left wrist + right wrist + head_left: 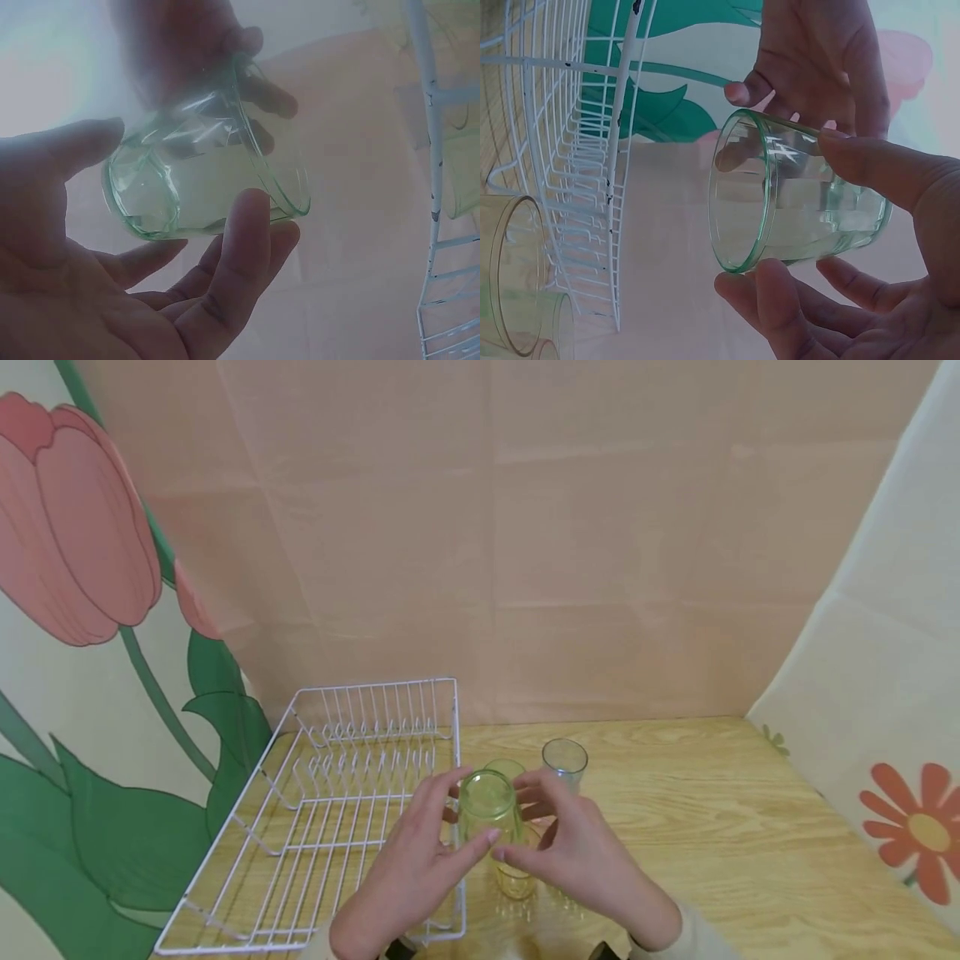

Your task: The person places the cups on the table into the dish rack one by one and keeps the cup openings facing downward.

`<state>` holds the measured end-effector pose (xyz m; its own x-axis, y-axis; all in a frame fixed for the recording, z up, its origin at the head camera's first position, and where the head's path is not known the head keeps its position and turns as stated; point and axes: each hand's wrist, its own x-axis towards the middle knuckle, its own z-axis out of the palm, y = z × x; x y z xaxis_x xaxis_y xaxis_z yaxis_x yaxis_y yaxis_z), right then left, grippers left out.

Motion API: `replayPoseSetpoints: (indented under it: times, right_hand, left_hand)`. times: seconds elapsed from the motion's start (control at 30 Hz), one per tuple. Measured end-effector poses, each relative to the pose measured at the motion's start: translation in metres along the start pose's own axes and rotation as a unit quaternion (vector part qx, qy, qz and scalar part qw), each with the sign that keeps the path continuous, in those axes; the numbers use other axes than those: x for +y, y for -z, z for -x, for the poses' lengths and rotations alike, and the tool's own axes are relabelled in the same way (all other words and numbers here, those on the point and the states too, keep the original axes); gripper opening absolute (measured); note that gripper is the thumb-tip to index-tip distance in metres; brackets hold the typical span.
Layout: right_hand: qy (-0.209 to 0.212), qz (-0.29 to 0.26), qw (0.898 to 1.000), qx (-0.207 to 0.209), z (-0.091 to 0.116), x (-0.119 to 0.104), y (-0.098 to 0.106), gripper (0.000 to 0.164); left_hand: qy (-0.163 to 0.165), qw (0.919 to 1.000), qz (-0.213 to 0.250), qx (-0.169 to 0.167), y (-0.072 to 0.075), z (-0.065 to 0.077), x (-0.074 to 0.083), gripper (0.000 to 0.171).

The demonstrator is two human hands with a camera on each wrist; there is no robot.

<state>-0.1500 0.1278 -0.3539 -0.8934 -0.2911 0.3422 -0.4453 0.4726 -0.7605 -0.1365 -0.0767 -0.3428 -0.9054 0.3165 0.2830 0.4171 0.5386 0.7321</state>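
Both hands hold a light green drinking glass [489, 827] upside down, its thick base up and its rim toward the table. My left hand [408, 852] grips its left side, thumb near the base and fingers [244, 247] along the wall toward the rim. On the other side my right hand [581, 852] pinches it, with the thumb [885, 169] on the wall and fingertips at the rim. Beneath and behind the hands stand a yellow glass [515, 882], another greenish glass [504, 767] and a bluish glass [564, 758], partly hidden.
A white wire dish rack [360, 797] stands on the wooden table [720, 843] to the left, its right edge beside my left hand. Behind the table hangs a plain pinkish cloth [600, 568]; flower-printed cloths hang at both sides.
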Motion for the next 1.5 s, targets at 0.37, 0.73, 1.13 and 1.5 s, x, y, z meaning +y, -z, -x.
replayPoseSetpoints:
  times: [0.37,0.73,1.13,1.5]
  right_hand:
    - [0.005,0.018,1.000,-0.012,-0.001,-0.002,-0.007,0.066]
    - [-0.005,0.071,0.996,-0.052,0.003,0.007,-0.005,0.074]
    - [-0.009,0.093,0.994,-0.054,0.002,0.012,-0.003,0.071]
    - [-0.014,0.091,0.995,-0.047,0.005,0.015,0.000,0.068]
  left_hand:
    - [0.025,0.9980,-0.058,0.006,0.005,0.002,-0.002,0.067]
    - [0.059,0.9936,-0.083,0.049,0.016,0.009,-0.012,0.061]
    - [0.112,0.9784,-0.151,0.086,0.046,0.001,-0.031,0.070]
    - [0.134,0.9763,-0.157,0.064,0.077,-0.019,-0.057,0.065]
